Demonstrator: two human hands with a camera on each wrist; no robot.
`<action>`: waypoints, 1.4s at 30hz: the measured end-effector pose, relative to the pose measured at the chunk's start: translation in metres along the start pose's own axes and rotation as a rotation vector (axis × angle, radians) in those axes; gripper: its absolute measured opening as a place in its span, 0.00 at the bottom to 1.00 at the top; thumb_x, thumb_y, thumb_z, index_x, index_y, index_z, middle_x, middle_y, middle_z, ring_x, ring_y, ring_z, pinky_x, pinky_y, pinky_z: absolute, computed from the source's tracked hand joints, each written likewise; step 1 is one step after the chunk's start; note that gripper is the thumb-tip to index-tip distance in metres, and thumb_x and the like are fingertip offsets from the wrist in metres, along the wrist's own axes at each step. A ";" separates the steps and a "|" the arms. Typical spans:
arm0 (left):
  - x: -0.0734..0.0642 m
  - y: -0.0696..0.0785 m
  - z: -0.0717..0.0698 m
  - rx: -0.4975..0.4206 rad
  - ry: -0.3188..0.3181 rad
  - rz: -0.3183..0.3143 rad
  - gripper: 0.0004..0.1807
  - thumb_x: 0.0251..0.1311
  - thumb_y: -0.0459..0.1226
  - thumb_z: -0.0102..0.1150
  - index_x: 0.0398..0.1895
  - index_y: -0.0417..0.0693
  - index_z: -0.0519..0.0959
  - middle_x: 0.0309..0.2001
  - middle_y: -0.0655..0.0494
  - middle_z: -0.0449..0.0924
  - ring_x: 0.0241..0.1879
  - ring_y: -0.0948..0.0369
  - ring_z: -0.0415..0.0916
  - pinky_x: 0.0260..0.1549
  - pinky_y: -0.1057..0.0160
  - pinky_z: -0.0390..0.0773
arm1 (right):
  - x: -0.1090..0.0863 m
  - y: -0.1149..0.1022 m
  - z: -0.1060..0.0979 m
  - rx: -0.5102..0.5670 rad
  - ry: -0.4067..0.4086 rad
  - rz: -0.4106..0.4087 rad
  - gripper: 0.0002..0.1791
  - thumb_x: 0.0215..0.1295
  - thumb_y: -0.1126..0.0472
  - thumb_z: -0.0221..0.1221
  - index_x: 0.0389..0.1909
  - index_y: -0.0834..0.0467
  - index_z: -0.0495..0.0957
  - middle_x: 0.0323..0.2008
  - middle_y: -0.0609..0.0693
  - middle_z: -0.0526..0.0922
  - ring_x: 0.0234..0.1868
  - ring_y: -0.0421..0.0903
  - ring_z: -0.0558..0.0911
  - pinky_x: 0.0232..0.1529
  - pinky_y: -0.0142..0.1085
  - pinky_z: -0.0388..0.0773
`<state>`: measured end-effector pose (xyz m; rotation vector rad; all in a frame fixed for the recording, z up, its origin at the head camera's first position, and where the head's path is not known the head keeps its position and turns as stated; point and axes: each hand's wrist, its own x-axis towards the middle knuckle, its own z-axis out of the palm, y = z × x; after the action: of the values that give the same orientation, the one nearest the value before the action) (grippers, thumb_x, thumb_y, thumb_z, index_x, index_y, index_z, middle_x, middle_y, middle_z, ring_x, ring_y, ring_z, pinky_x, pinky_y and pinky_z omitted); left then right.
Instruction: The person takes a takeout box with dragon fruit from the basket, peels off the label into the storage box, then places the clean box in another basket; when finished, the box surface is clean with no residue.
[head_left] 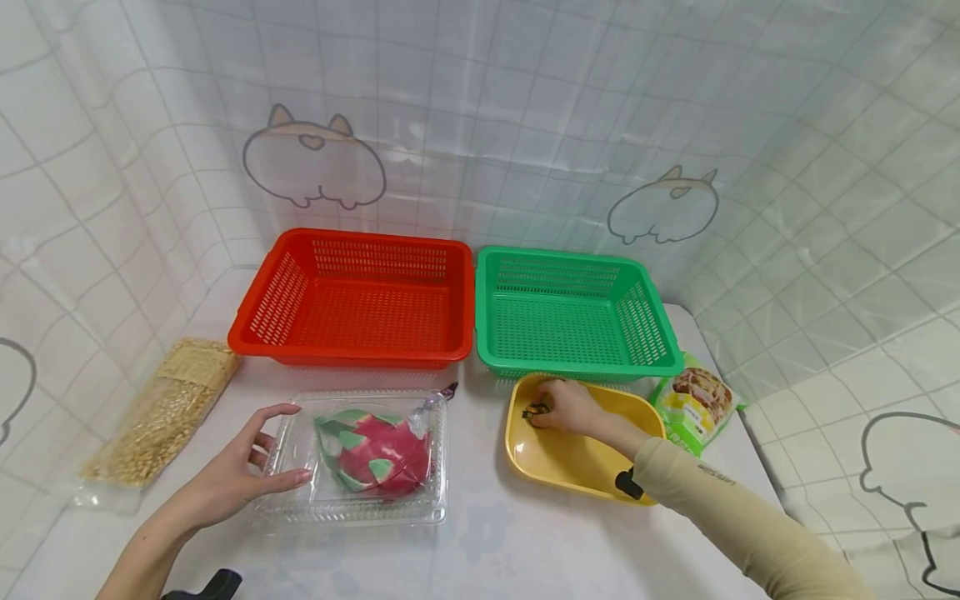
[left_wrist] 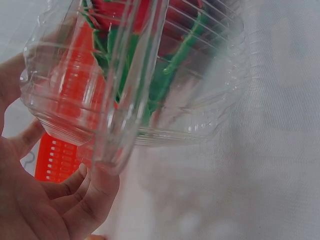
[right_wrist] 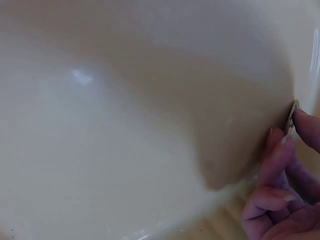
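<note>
Pinching small dark piece (head_left: 534,411) inside yellow tub (head_left: 558,462) with right hand (head_left: 568,407), spreading left hand (head_left: 240,467) fingers wide at clear box (head_left: 302,437) containing dragon fruit (head_left: 390,454)

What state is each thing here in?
clear container, lid closed
red-and-green fruit, inside clear container
left hand, curved around clear container's edge
right hand, pinching small dark item
yellow tub, upright, open-topped
red basket, upright, open-topped
green basket, upright, open-topped
clear bag, filled, lying down
green packet, lying down, seal unclear
dark wrapper, lying by clear container's corner
</note>
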<state>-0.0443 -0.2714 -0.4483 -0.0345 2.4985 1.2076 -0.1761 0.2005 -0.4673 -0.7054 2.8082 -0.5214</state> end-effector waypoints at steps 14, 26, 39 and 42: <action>-0.001 0.002 0.000 0.000 -0.003 -0.010 0.52 0.56 0.49 0.72 0.76 0.55 0.48 0.48 0.43 0.65 0.46 0.51 0.65 0.32 0.60 0.73 | -0.004 0.011 -0.001 0.054 -0.060 0.017 0.13 0.56 0.58 0.72 0.38 0.58 0.81 0.26 0.46 0.80 0.25 0.41 0.70 0.28 0.35 0.68; -0.002 0.003 0.000 -0.006 0.001 -0.014 0.52 0.56 0.49 0.72 0.76 0.55 0.48 0.46 0.43 0.65 0.45 0.51 0.65 0.32 0.60 0.74 | -0.009 0.014 -0.006 0.065 -0.103 -0.031 0.11 0.59 0.61 0.69 0.39 0.58 0.79 0.19 0.43 0.75 0.19 0.38 0.69 0.25 0.32 0.65; -0.002 0.004 0.000 -0.009 0.009 0.010 0.51 0.55 0.48 0.72 0.76 0.55 0.49 0.46 0.44 0.64 0.45 0.52 0.64 0.31 0.61 0.73 | -0.012 0.017 -0.009 0.071 -0.109 -0.082 0.12 0.55 0.68 0.68 0.39 0.61 0.78 0.21 0.44 0.77 0.21 0.36 0.71 0.27 0.31 0.69; -0.002 0.003 0.000 -0.012 0.007 0.013 0.51 0.55 0.48 0.72 0.76 0.55 0.49 0.46 0.44 0.64 0.45 0.52 0.64 0.31 0.61 0.73 | -0.013 0.017 -0.011 0.069 -0.111 -0.085 0.12 0.51 0.71 0.66 0.38 0.62 0.79 0.21 0.45 0.77 0.23 0.37 0.70 0.28 0.31 0.69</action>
<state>-0.0431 -0.2695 -0.4450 -0.0257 2.5010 1.2299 -0.1754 0.2240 -0.4628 -0.8157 2.6537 -0.5724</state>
